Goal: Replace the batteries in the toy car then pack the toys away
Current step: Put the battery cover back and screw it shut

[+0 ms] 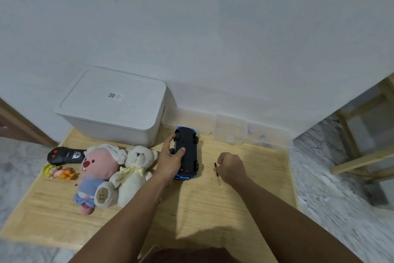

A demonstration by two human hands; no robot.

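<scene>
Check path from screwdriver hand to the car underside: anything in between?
Nothing visible. The right hand holds the screwdriver just right of the toy car, bare table between them. The left hand steadies the upturned car from its other side.

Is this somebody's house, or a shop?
Most likely a room at home. Soft toys lie on a small wooden table against a plain white wall, with a white lidded storage box at the back and marble-look floor around.
</scene>
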